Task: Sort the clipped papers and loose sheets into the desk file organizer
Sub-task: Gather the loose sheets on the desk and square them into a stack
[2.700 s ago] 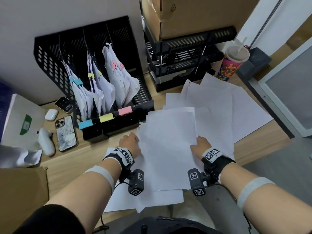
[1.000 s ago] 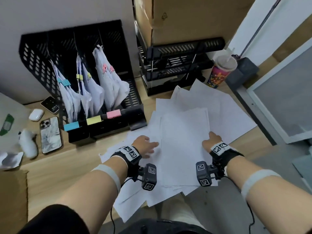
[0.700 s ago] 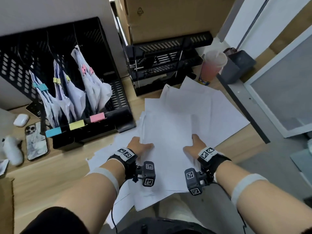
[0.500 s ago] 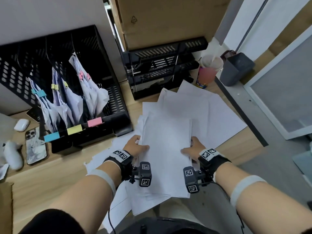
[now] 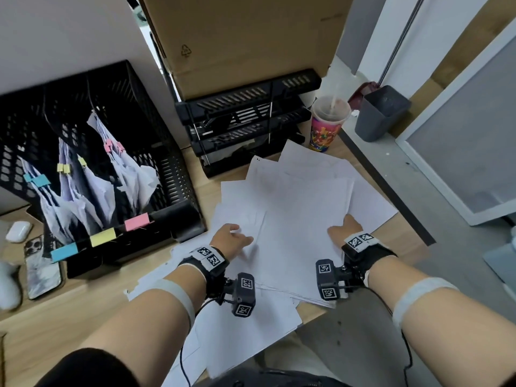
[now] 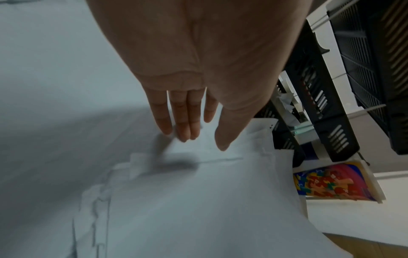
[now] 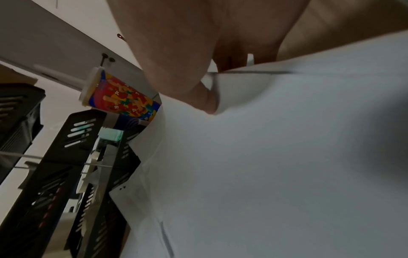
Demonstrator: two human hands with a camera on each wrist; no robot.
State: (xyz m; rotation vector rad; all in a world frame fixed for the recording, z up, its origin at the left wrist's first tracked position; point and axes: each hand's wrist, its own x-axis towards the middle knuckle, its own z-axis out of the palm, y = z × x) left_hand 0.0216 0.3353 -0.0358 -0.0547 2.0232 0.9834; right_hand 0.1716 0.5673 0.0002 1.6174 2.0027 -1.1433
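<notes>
Both hands on the loose sheets spread over the desk.

Head view: the left hand [image 5: 230, 238] lies palm-down on the sheets [image 5: 296, 219], fingers straight and pointing right; the right hand [image 5: 344, 229] holds the stack's right edge, fingers hidden under the paper. The sheets fan across the desk [image 5: 55, 317], just right of the organizer [image 5: 167, 174], whose slots hold clipped papers [image 5: 83, 188]. A cup [image 5: 325, 127] stands behind the sheets.
Left wrist view: the left hand [image 6: 198, 69] has its grip spread, straight fingers [image 6: 184, 122] touching the top sheet [image 6: 198, 200].
Right wrist view: the right hand [image 7: 198, 52] pinches the edge of the sheets [image 7: 276, 157], thumb [image 7: 203, 99] on top, fingers beneath.
</notes>
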